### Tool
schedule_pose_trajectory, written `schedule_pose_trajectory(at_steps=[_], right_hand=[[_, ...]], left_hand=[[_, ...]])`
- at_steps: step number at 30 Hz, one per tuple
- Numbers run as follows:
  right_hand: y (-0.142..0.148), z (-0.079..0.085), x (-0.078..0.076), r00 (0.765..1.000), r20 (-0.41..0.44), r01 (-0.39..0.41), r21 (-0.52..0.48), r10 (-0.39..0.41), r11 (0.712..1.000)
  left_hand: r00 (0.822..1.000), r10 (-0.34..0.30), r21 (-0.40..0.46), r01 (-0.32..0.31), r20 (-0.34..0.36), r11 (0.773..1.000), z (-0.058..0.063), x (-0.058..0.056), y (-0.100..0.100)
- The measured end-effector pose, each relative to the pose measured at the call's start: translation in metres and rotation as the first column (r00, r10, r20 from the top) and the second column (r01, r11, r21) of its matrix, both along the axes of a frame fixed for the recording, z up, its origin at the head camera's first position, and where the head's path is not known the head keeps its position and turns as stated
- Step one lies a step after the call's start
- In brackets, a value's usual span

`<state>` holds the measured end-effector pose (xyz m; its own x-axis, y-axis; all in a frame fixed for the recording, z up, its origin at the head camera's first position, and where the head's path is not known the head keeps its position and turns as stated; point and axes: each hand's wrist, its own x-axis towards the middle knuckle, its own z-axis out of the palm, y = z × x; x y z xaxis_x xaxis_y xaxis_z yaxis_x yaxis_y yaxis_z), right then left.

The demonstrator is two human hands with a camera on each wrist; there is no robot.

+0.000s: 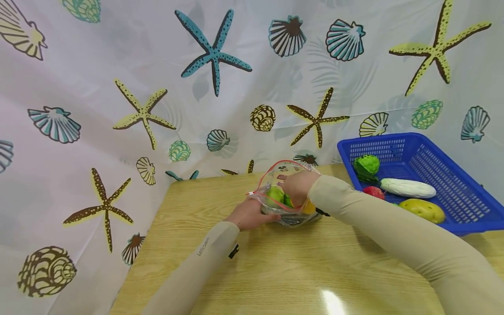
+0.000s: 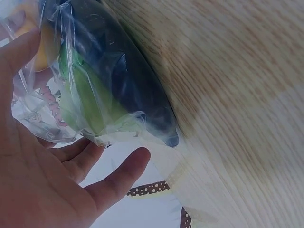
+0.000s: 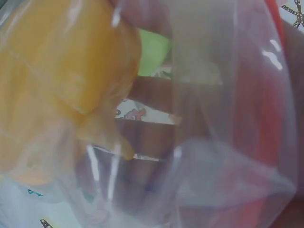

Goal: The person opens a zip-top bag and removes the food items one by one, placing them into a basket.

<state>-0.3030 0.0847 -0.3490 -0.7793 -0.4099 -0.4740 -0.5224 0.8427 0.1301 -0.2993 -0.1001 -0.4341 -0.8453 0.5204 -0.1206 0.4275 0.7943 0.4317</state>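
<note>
A clear zip bag (image 1: 293, 222) with a red-edged mouth and printed figures sits on the wooden table. Through its plastic show a long dark eggplant (image 2: 118, 61), a round green piece (image 1: 274, 196) and a yellow-orange bell pepper (image 3: 71, 61). My left hand (image 1: 250, 214) holds the bag's left side, thumb in front and other fingers behind; its little finger stands away from the plastic. My right hand (image 1: 301, 187) reaches down through the bag's mouth, fingers beside the pepper. Plastic and glare blur those fingers, so I cannot tell whether they grip it.
At the right stands a blue slatted basket (image 1: 464, 192). In it lie a green leafy head (image 1: 367, 165), a white radish (image 1: 408, 188), a red round piece (image 1: 374, 192) and a yellow potato (image 1: 423, 210). A shell-and-starfish curtain (image 1: 236, 118) hangs behind the wooden table (image 1: 252, 271).
</note>
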Motion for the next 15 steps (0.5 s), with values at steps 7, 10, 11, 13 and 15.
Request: schedule_pose_trajectory(at_steps=[7, 10, 11, 13, 15], right_hand=[[0.011, 0.0, -0.006, 0.993, -0.029, -0.119, -0.11, 0.116, 0.987], [0.017, 0.005, -0.007, 0.985, -0.063, -0.169, -0.208, 0.16, 0.963], [0.019, 0.008, -0.006, 0.983, -0.074, -0.181, -0.242, 0.168, 0.953], [0.023, 0.016, -0.005, 0.977, -0.103, -0.207, -0.296, 0.184, 0.932], [0.027, 0.025, -0.003, 0.974, -0.125, -0.223, -0.366, 0.19, 0.903]], left_hand=[[1.0, 0.001, 0.014, -0.001, 0.016, 1.0, -0.001, 0.0, 0.001], [1.0, -0.004, 0.026, 0.004, 0.013, 1.0, -0.002, 0.0, 0.001], [1.0, -0.006, 0.033, 0.005, 0.011, 0.999, -0.003, 0.0, 0.001], [1.0, -0.013, 0.048, 0.013, 0.003, 0.999, -0.004, -0.001, 0.0], [1.0, -0.024, 0.068, 0.024, -0.007, 0.997, -0.004, -0.001, 0.0]])
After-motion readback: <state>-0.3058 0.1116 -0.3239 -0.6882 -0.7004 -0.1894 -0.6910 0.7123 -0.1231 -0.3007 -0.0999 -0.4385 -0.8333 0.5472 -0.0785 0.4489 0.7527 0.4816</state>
